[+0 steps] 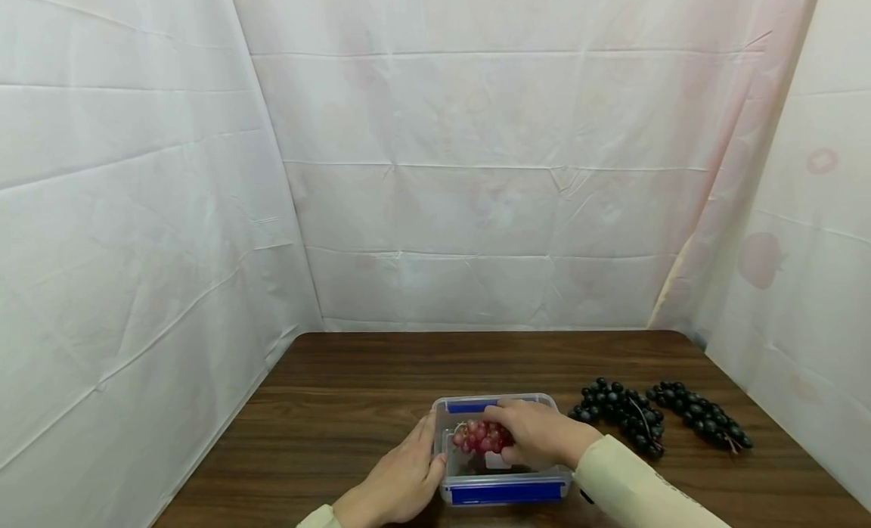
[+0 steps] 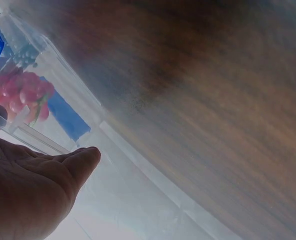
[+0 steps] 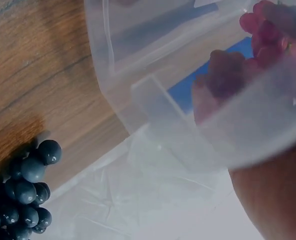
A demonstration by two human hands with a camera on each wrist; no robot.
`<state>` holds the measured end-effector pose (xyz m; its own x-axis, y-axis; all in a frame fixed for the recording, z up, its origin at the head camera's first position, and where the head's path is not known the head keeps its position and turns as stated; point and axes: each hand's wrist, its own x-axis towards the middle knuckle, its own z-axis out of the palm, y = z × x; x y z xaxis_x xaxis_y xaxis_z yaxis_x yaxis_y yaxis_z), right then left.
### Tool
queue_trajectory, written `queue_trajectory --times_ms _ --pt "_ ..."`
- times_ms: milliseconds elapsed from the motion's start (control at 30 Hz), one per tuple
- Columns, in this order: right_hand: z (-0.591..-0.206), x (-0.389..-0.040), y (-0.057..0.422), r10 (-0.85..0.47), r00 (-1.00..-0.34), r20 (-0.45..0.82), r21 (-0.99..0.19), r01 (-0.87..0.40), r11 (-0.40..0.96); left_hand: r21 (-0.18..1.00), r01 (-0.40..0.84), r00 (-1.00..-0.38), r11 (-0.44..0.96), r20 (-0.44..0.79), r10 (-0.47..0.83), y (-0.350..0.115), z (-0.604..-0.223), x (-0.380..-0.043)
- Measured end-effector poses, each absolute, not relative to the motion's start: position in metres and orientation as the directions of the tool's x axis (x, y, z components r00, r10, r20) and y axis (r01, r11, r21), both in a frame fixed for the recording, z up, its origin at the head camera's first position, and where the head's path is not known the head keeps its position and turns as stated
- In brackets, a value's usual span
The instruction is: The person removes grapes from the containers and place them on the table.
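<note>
A clear plastic food container (image 1: 506,479) with blue latches stands upright on the table, its top uncovered. Inside it lies a bunch of red grapes (image 1: 476,437), partly covered by my right hand (image 1: 537,435), which reaches in from the right and grips the bunch. Seen through the plastic in the right wrist view, the fingertips (image 3: 223,67) are right at the red grapes (image 3: 268,35). At the container's left wall, my left hand (image 1: 401,471) holds the side, fingers along the outside and thumb over the rim. The left wrist view shows this hand (image 2: 32,185) beside the red grapes (image 2: 22,95).
Two bunches of black grapes lie to the right of the container: a nearer bunch (image 1: 621,412) and a farther one (image 1: 701,414). The dark wooden table (image 1: 340,407) has white cloth (image 1: 435,210) hanging behind it and on both sides.
</note>
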<state>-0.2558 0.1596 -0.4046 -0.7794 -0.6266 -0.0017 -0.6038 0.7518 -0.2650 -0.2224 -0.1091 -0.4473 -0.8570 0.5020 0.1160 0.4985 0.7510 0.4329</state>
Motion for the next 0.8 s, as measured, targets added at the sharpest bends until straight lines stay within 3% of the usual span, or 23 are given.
queue_trajectory --times_ms 233,800 --pt "-0.396 -0.249 0.166 -0.609 -0.788 0.089 -0.282 -0.607 0.743 0.423 0.506 -0.855 0.752 0.127 0.504 -0.109 -0.448 -0.222" --pt "-0.388 -0.242 0.182 -0.512 -0.844 0.161 -0.288 -0.536 0.794 0.423 0.518 -0.849 0.744 0.145 0.508 -0.110 -0.447 -0.221"
